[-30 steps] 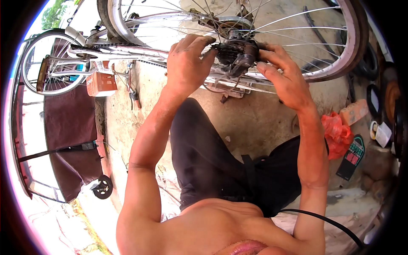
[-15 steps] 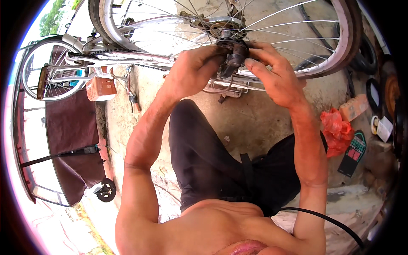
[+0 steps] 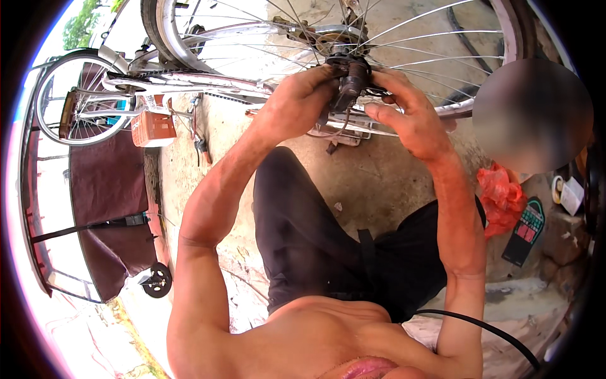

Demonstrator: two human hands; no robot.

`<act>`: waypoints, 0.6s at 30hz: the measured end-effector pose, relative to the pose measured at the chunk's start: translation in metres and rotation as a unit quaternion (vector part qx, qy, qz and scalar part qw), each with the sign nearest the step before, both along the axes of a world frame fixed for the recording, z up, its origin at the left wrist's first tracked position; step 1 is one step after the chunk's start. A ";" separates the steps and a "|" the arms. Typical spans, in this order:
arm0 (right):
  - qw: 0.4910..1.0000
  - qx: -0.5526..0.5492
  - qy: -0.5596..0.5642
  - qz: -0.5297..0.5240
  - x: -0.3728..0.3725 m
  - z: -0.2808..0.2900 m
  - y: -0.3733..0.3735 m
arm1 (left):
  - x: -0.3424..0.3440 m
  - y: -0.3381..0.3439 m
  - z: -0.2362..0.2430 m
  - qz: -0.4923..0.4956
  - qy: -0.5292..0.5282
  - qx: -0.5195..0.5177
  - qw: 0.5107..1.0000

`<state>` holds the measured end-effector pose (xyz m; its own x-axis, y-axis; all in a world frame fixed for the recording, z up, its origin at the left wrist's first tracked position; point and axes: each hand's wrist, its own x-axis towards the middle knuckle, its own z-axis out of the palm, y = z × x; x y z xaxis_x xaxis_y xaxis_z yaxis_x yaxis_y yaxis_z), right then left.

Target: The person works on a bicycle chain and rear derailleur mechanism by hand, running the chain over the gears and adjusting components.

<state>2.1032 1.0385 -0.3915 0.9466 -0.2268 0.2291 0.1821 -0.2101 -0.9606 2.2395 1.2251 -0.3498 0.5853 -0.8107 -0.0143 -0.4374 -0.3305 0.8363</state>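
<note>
A bicycle wheel [image 3: 503,76] with a white rim and thin spokes stands across the top of the view. At its centre is a dark, greasy hub part [image 3: 351,82] with a ribbed, cylinder-like piece and a thin cable below it. My left hand [image 3: 302,104] is closed on the left side of this part; its fingertips are partly hidden behind it. On the other side, my right hand [image 3: 409,114] has its fingertips touching or close beside the part, its thumb spread away from them. A white chainstay with a chain [image 3: 221,96] runs leftward from the hub.
Left, another wheel [image 3: 47,104], a brown box [image 3: 153,129] and a tool with an orange handle [image 3: 202,150]. Right, a red plastic bag [image 3: 500,199] and a dark green-edged card [image 3: 525,232]. A blurred round patch [image 3: 533,117] hides the upper right.
My right thumb has moved down and away from the hub part, opening that hand. My left hand stays at the hub. A blurred patch now covers the tyres and brick at right.
</note>
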 end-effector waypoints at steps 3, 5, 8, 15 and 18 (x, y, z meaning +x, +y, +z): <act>0.999 -0.029 -0.020 0.008 0.001 0.002 -0.001 | 0.003 0.002 0.003 -0.026 0.000 -0.002 1.000; 0.998 -0.049 -0.027 0.004 0.000 0.003 -0.003 | -0.003 0.003 0.017 -0.009 0.066 0.014 0.998; 0.998 -0.049 -0.030 0.005 0.001 0.000 -0.003 | 0.000 0.002 0.022 -0.001 0.139 0.035 0.990; 0.996 -0.079 -0.037 -0.006 0.004 -0.001 -0.006 | -0.011 -0.002 0.019 0.052 0.160 0.000 0.986; 0.992 -0.114 -0.056 -0.012 0.006 -0.003 -0.007 | -0.009 -0.001 0.016 0.060 0.219 -0.027 0.974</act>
<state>2.1091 1.0312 -0.3949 0.9072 -0.1793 0.3806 0.2774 -0.4252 -0.8615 2.2306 1.2240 -0.3334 0.6232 -0.7434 -0.2428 0.0036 -0.3077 0.9515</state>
